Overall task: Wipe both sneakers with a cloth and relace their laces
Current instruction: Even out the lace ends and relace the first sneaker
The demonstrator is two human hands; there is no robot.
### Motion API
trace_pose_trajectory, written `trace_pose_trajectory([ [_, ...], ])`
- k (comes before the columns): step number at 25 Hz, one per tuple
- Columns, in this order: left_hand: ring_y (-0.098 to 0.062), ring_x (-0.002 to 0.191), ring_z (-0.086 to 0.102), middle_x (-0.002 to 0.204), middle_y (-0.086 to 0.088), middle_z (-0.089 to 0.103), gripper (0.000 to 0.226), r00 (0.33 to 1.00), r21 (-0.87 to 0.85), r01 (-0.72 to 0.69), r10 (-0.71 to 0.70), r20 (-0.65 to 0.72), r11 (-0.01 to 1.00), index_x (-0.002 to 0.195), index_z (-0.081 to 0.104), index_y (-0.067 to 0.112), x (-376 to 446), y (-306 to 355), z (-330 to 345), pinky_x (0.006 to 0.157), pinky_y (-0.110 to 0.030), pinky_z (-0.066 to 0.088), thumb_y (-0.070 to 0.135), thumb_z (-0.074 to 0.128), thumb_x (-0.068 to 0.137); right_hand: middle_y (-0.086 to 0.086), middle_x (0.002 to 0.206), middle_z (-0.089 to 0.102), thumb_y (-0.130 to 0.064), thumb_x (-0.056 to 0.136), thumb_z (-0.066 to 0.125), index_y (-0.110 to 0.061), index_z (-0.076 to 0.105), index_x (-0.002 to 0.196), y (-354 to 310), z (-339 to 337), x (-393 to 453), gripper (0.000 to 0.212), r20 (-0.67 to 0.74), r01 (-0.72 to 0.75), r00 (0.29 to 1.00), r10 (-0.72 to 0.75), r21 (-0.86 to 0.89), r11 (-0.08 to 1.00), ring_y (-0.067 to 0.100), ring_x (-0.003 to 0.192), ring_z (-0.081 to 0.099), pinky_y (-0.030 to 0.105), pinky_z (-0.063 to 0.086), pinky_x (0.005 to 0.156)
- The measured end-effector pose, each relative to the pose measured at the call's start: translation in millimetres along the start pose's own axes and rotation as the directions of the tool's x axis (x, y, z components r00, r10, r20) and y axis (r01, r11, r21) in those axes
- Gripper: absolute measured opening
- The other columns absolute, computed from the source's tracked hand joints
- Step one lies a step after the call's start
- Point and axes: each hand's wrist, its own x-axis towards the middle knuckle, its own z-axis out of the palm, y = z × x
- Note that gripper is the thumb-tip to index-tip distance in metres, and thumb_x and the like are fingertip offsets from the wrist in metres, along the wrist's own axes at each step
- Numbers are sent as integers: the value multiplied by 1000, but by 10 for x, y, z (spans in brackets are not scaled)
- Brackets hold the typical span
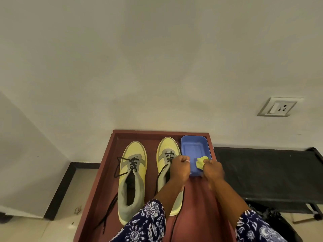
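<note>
Two yellow-and-grey sneakers stand side by side on a reddish-brown table (197,198), toes pointing away from me. The left sneaker (132,179) has loose black laces (111,206) trailing over the table's left edge. The right sneaker (167,154) is partly covered by my left forearm. My left hand (180,167) is a closed fist over the right sneaker's right side; I cannot tell whether it grips anything. My right hand (213,169) pinches a crumpled yellow-green cloth (201,161) over the near end of a blue plastic tub (194,149).
The tub sits at the table's far right corner against a white wall. A black bench (265,173) stands to the right, lower than the table. A wall socket (279,107) is above it. Tiled floor with black skirting lies to the left.
</note>
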Motion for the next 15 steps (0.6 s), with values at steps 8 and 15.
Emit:
trace_pose_trajectory([
  [8,-28,91,61,104,-12,68,24,999,-18,-19,18,-30,1000,84,63,21,-136,-41,-362,83,-36,49,5,45,87,22,106,64,-6,91,48,5,62,104,-101,180,-303,22,83,134,990,-114,-304,943,33,97,60,38,49,82],
  [15,-17,93,60,95,-1,65,25,987,-10,-71,69,-148,997,88,63,15,-169,-47,-873,87,-31,49,0,44,84,3,68,63,-13,86,55,-18,61,64,-355,738,-868,23,253,317,928,-274,-151,936,21,68,57,32,45,65],
])
